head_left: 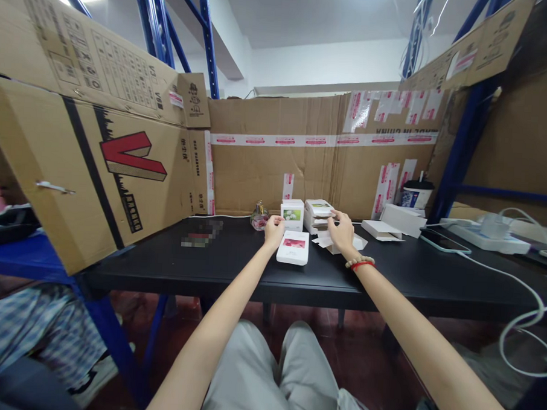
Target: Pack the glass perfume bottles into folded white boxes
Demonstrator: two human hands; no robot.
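Observation:
My left hand (273, 230) is closed, thumb and fingertips pinched at the left edge of an upright white card (292, 215) with a green and white flower picture. Just in front lies a white card stack (292, 254) with a pink picture on top. My right hand (342, 231), a bead bracelet and a red cord at its wrist, has its fingers slightly apart against the right side of a second white stack (317, 208). Under that hand are unfolded white carton pieces (360, 242). A round glass bottle (259, 216) stands left of my left hand.
Flattened white boxes (383, 231) lie on the black table (234, 264) at right, before a lidded cup (416, 193). A phone (445, 241) and a power strip (485, 236) trail white cables. Cardboard walls (266, 162) enclose the back and left.

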